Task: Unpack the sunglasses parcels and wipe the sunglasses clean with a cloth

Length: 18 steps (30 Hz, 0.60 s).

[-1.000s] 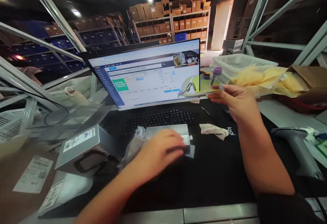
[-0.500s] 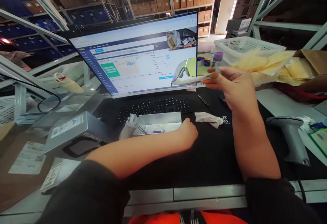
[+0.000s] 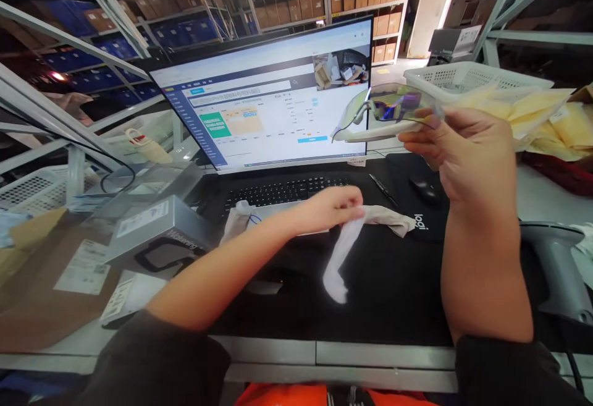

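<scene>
My right hand (image 3: 467, 146) is raised in front of the monitor, its fingers closed on one end of a pair of sunglasses (image 3: 389, 112) with a large reflective lens. Over the desk mat, my left hand (image 3: 338, 205) pinches a white cloth (image 3: 340, 264), whose loose end hangs down. A beige crumpled cloth (image 3: 391, 217) lies just right of those fingers; whether the two pieces are joined, I cannot tell. Behind my left forearm, an open box is mostly hidden, and a pale pouch (image 3: 237, 220) rests beside it.
A monitor (image 3: 259, 109) stands behind a black keyboard (image 3: 278, 193). Left is a grey product box (image 3: 160, 233); right are a mouse (image 3: 424, 190) and a barcode scanner (image 3: 558, 264). A pen-like tool (image 3: 382, 188) lies on the mat. A white basket (image 3: 477, 78) stands behind yellow packets (image 3: 532, 122).
My left hand has risen slightly and now holds the white cloth. My right hand has moved right and closer with the sunglasses, which are tilted differently. The view has shifted a little.
</scene>
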Available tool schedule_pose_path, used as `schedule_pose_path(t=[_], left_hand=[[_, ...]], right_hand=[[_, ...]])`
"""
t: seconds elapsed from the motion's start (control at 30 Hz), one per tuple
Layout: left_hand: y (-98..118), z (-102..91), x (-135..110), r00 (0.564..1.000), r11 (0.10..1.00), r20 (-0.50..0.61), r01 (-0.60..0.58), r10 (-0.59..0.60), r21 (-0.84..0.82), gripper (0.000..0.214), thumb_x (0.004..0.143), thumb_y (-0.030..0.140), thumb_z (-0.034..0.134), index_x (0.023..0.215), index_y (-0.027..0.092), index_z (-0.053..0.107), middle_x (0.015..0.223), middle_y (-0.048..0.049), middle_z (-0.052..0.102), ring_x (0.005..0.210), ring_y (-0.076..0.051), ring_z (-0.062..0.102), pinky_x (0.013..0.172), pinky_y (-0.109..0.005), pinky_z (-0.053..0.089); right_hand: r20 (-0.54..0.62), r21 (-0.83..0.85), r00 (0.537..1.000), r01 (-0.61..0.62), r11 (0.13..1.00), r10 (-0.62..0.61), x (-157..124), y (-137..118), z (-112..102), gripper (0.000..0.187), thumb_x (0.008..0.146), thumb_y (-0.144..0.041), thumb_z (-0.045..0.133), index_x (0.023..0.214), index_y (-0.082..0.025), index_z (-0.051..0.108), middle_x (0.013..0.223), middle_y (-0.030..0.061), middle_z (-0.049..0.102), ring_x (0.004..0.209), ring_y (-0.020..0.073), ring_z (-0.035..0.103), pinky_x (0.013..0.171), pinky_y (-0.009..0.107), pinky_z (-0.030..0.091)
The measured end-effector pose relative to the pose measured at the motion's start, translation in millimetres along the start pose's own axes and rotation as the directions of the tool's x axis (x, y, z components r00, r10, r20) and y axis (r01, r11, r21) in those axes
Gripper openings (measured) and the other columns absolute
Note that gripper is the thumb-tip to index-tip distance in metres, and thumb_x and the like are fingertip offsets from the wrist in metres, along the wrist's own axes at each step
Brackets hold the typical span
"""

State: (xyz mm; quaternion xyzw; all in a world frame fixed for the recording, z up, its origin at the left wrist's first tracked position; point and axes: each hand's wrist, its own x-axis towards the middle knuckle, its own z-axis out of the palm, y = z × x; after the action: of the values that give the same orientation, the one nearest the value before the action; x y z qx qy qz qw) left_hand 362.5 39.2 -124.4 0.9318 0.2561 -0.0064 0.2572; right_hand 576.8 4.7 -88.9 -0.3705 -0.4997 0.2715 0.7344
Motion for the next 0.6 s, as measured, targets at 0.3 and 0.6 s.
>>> schedule_pose_path(t=[0.3, 0.6], left_hand=[[-25, 13.3, -95, 0.678, 0.71, -0.523, -0.003, -0.516, -0.705, 0.028, 0.079, 0.028, 0.072, 0.099, 0.019, 0.056, 0.076, 0.0025, 0.061, 0.067, -0.012, 0.061, 0.061, -0.022, 0.047], [-46, 51.7, -158, 0.462, 0.912, -0.787, 0.176, -0.408, -0.369, 0.006, 0.085, 0.019, 0.063, 0.091, 0.021, 0.061, 0.095, -0.0037, 0.065, 0.092, -0.019, 0.064, 0.077, -0.031, 0.054]], right_hand=[[-0.046, -0.018, 0.999, -0.006, 1.0, 0.005, -5, -3, -1, 0.03, 0.073, -0.035, 0.087, 0.095, -0.016, 0.08, 0.076, 0.0027, 0.075, 0.068, 0.0148, 0.075, 0.064, 0.021, 0.064], [0.021, -0.067, 0.999, -0.041, 0.997, 0.043, -13, 5, 22, 0.031, 0.068, -0.04, 0.089, 0.091, -0.021, 0.081, 0.08, 0.0013, 0.077, 0.069, 0.0139, 0.075, 0.066, 0.021, 0.065]])
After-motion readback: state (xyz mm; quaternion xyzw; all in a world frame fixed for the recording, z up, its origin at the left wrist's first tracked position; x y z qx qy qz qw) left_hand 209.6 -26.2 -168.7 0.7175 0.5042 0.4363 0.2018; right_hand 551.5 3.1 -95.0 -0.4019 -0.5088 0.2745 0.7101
